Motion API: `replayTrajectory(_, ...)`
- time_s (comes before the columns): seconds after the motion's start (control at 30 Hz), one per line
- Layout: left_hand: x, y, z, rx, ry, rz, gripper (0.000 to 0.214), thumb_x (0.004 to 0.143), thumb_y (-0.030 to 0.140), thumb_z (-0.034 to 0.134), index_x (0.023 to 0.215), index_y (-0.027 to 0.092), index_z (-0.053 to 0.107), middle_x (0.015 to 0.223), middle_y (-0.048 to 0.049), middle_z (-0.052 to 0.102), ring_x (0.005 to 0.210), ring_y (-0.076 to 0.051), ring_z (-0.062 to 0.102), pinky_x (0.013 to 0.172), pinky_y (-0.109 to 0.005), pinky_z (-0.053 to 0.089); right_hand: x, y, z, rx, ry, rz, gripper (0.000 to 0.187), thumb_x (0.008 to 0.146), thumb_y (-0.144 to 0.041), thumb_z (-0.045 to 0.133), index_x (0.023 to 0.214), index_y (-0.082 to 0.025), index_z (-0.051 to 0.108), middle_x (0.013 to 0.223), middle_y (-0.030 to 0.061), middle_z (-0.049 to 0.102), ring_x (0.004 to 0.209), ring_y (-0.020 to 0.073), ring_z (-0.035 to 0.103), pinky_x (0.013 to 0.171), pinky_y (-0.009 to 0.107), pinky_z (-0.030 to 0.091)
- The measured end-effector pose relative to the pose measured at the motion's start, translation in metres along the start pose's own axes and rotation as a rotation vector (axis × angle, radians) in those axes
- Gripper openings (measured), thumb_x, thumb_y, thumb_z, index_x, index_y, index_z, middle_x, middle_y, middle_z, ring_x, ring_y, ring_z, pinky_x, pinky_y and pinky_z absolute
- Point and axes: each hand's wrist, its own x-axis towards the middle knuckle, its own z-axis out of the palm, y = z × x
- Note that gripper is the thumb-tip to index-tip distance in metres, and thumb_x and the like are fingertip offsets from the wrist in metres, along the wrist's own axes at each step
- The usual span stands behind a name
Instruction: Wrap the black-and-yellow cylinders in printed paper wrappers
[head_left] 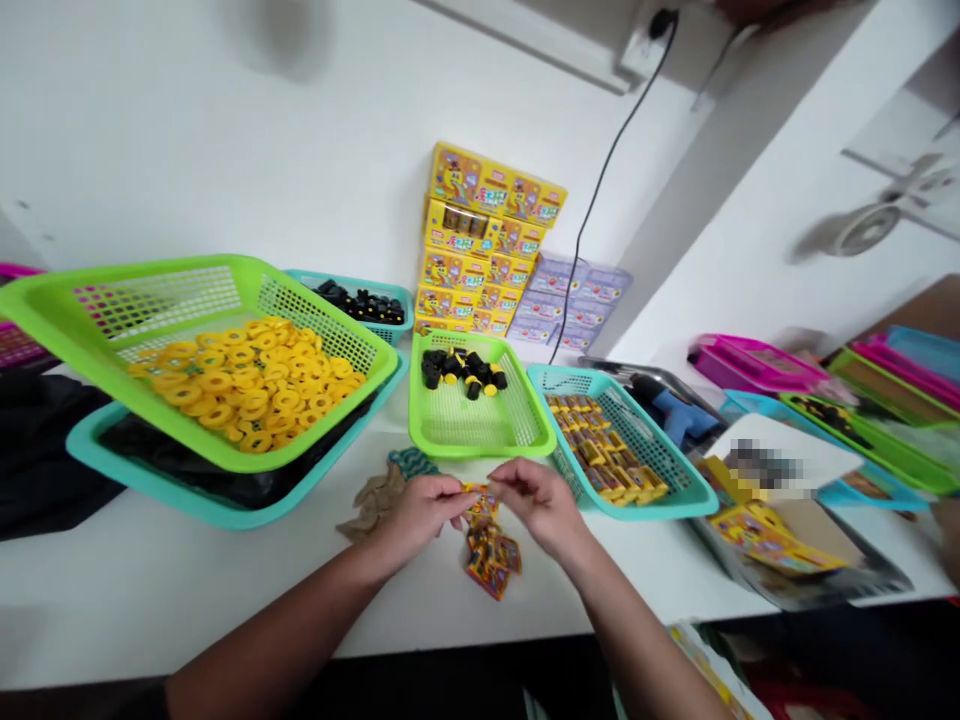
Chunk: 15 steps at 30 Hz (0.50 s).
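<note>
Between my fingertips is a small yellow printed carton [480,497], held above the white table. My left hand [426,508] pinches its left side, thumb and forefinger together. From the right, the fingers of my right hand [538,500] close on its other side. Just below lies a loose pile of similar yellow and purple printed cartons [492,560]. Ahead of my hands, a green basket [480,435] holds several black cylindrical pieces with yellow ends [472,372]. To the right, a teal basket [679,490] contains rows of small yellow cartons [604,450].
At left, a tilted green basket [247,455] of yellow rings [262,380] rests on a teal basket [225,515]. Brown crumpled material [375,500] lies beside my left hand. Stacked yellow boxes [480,240] stand against the wall. A black cable [600,180] hangs down behind the baskets.
</note>
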Motion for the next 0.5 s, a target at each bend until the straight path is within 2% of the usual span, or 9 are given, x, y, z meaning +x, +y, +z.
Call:
replayTrajectory(0.07, 0.002, -0.001, -0.006, 0.014, 0.075, 0.016, 0.036, 0.077, 0.047, 0.061, 0.057, 0.017, 0.057, 0.053, 0.0025, 0.053, 0.048, -0.010, 0.040, 0.048, -0.024, 0.028, 0.046, -0.007, -0.010, -0.264, 0.046, 0.035, 0.024, 0.088, -0.040, 0.057, 0.082, -0.018, 0.066, 0.073, 0.0022, 0.068, 0.067, 0.0161, 0.063, 0.061, 0.025, 0.047)
replayTrajectory(0.13, 0.006, -0.005, -0.009, 0.017, 0.138, 0.064, 0.035, 0.074, 0.044, 0.066, 0.054, 0.017, 0.055, 0.052, 0.0028, 0.051, 0.051, -0.010, 0.041, 0.051, -0.024, 0.029, 0.099, -0.011, -0.013, -0.631, 0.048, 0.151, 0.025, 0.093, -0.038, 0.051, 0.087, -0.019, 0.067, 0.079, 0.0031, 0.071, 0.076, 0.0168, 0.066, 0.066, 0.024, 0.048)
replayTrajectory(0.2, 0.010, -0.011, -0.010, 0.020, 0.186, 0.123, 0.034, 0.070, 0.042, 0.070, 0.052, 0.017, 0.054, 0.052, 0.0028, 0.050, 0.053, -0.011, 0.043, 0.053, -0.024, 0.031, 0.150, -0.012, -0.007, -0.764, 0.024, 0.222, 0.016, 0.088, -0.031, 0.061, 0.087, -0.017, 0.069, 0.088, 0.0075, 0.072, 0.088, 0.0215, 0.067, 0.073, 0.027, 0.048)
replayTrajectory(0.27, 0.013, -0.017, -0.011, 0.047, 0.223, 0.173, 0.033, 0.068, 0.039, 0.074, 0.053, 0.017, 0.054, 0.053, 0.0029, 0.050, 0.054, -0.011, 0.043, 0.053, -0.023, 0.031, 0.190, -0.009, 0.005, -0.825, -0.002, 0.284, 0.014, 0.083, -0.025, 0.068, 0.090, -0.014, 0.069, 0.097, 0.0130, 0.072, 0.097, 0.0259, 0.066, 0.079, 0.030, 0.049)
replayTrajectory(0.37, 0.016, -0.022, -0.015, 0.112, 0.248, 0.220, 0.033, 0.066, 0.037, 0.077, 0.054, 0.017, 0.054, 0.054, 0.0035, 0.049, 0.053, -0.010, 0.041, 0.051, -0.023, 0.030, 0.221, -0.001, 0.025, -0.861, -0.047, 0.365, 0.026, 0.089, -0.029, 0.066, 0.109, -0.012, 0.064, 0.111, 0.0131, 0.066, 0.102, 0.0248, 0.064, 0.086, 0.039, 0.052)
replayTrajectory(0.43, 0.017, -0.024, -0.017, 0.141, 0.243, 0.249, 0.035, 0.067, 0.037, 0.078, 0.054, 0.017, 0.052, 0.054, 0.0039, 0.049, 0.053, -0.010, 0.040, 0.050, -0.022, 0.029, 0.226, 0.005, 0.033, -0.847, -0.070, 0.398, 0.032, 0.093, -0.033, 0.061, 0.119, -0.014, 0.059, 0.120, 0.0106, 0.061, 0.103, 0.0227, 0.063, 0.088, 0.042, 0.054)
replayTrajectory(0.5, 0.017, -0.025, -0.017, 0.163, 0.227, 0.280, 0.035, 0.068, 0.036, 0.078, 0.055, 0.017, 0.052, 0.055, 0.0042, 0.049, 0.053, -0.010, 0.041, 0.050, -0.022, 0.030, 0.226, 0.009, 0.035, -0.817, -0.081, 0.416, 0.034, 0.094, -0.034, 0.059, 0.122, -0.015, 0.057, 0.121, 0.0096, 0.060, 0.103, 0.0217, 0.062, 0.087, 0.043, 0.054)
